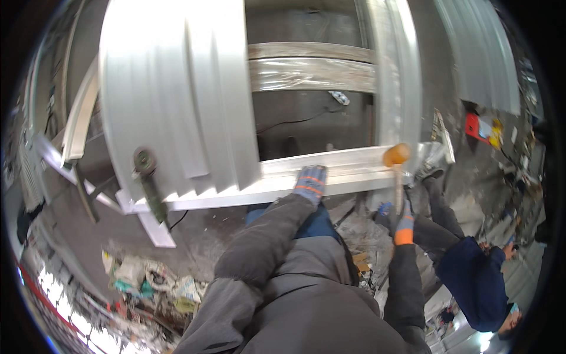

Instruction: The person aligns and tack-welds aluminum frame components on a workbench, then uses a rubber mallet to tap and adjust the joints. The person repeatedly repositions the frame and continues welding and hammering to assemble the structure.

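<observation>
My right hand (405,223), in a grey and orange glove, is closed round the handle of a mallet. The mallet (397,154) has a yellowish-orange head, which is over the right end of the pale metal rail (348,183); whether it touches cannot be made out. My left hand (311,182), in a grey glove with orange stripes, lies on that rail with its fingers stretched forward. Left of it, ribbed metal sheeting (171,100) covers part of the frame. An angle grinder (150,186) rests on the sheeting's near edge.
Wrapped crossbars (312,75) span the frame's gap. Another person (474,283) in dark blue is close on the right. More ribbed sheeting (480,53) and a red object (476,128) lie beyond. Bags and scraps (153,280) litter the floor at lower left.
</observation>
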Demonstrator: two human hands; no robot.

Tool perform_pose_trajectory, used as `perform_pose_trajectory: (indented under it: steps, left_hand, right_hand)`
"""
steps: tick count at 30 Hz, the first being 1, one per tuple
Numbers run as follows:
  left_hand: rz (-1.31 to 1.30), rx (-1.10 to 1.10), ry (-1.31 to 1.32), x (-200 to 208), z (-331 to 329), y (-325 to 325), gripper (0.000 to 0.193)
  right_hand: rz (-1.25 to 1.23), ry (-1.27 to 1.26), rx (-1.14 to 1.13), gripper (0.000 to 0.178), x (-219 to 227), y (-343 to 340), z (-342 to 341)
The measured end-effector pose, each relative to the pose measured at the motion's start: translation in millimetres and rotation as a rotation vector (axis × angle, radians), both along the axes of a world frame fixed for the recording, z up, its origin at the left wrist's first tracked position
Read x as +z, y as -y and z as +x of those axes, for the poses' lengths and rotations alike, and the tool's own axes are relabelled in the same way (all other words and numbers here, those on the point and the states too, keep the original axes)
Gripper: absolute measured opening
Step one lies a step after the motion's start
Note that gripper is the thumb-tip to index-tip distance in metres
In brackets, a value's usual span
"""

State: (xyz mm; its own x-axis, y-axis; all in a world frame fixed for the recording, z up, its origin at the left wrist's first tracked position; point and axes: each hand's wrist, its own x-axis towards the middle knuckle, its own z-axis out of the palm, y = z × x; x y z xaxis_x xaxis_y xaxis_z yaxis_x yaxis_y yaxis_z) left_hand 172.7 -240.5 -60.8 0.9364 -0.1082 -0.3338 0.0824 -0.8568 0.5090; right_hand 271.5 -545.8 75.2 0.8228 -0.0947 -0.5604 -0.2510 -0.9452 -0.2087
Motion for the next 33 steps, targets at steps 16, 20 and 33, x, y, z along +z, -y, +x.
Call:
perform_pose_trajectory:
  steps: [16,20,33]
  left_hand:
    - [-0.090,0.216,-0.091,33.1,-23.3,-26.3,0.056]
    - [-0.380,0.612,-0.216,94.3,-109.5,-88.2,0.062]
    - [0.296,1.513,0.158,109.8,-319.1,-317.7,0.088]
  right_hand:
    - [0.358,-0.195,0.178,0.058,-13.1,-159.0,-2.3]
    - [0.665,-0.164,0.392,0.046,-2.4,-327.5,-13.6]
    - [0.452,0.087,0.707,0.041,-65.1,-663.7,-85.4]
